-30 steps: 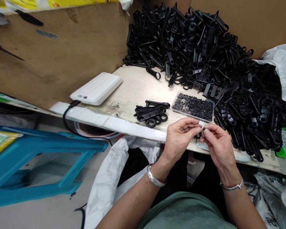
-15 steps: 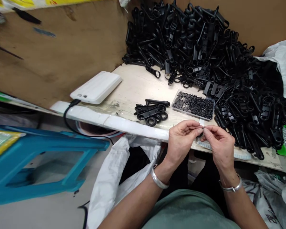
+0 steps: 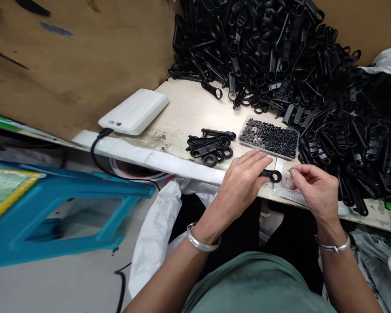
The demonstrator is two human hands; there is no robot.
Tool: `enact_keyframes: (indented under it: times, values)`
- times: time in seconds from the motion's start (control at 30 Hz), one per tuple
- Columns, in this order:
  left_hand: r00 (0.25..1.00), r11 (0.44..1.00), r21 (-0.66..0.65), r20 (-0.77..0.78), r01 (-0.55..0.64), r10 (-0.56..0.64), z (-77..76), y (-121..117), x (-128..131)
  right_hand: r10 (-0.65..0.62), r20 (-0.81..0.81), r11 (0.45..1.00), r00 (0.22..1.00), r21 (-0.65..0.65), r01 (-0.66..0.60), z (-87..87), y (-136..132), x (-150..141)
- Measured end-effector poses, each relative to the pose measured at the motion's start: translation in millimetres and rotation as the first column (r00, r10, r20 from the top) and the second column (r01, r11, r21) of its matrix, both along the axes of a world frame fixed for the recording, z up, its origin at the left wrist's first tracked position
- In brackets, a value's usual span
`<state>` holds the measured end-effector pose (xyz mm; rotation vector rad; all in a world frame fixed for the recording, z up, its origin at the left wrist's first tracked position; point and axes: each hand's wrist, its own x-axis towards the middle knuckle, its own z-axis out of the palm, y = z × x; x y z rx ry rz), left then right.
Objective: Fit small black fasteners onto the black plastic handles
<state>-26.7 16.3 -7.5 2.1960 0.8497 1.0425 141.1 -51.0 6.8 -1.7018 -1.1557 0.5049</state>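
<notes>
We find the left hand (image 3: 239, 182) partly curled over a black part (image 3: 275, 176) at the table's (image 3: 179, 104) near edge (its grip is hidden from us), while the right hand (image 3: 321, 191) pinches a tiny piece (image 3: 289, 170) just beside it. We judge work on this part unfinished; a small group (image 3: 211, 146) lies apart, state unconfirmed, and a large heap (image 3: 285, 52) remains behind.

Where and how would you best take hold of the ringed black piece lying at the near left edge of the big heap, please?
I'd pinch the black piece by its ring end, coming from above and the near side. That end points away from the heap over bare tabletop, while the other end lies close to neighbouring parts, which could snag.
</notes>
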Motion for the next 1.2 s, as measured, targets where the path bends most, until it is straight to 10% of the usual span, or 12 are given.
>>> enact_keyframes:
  times: [0.17, 0.77, 1.2]
  values:
    - [0.947, 0.995, 0.066, -0.318, 0.069, -0.044, -9.6, 1.2, -5.0, 0.127, 0.219, 0.987, 0.967, -0.127, -0.1, -13.2, -6.4, 10.7]
    - [0.953, 0.995, 0.102, -0.303, 0.016, 0.016, -17.1, -12.8, -0.3, 0.313, 0.52, 0.948, 0.794, -0.128, -0.29, -16.1, -3.0, 10.7]
    - [0.941, 0.993, 0.118, -0.336, 0.014, 0.026, -19.7, -12.0, -0.7, 0.723, 0.508, 0.684, 0.468, -0.436, -0.585, 7.7, 23.5, 30.3]
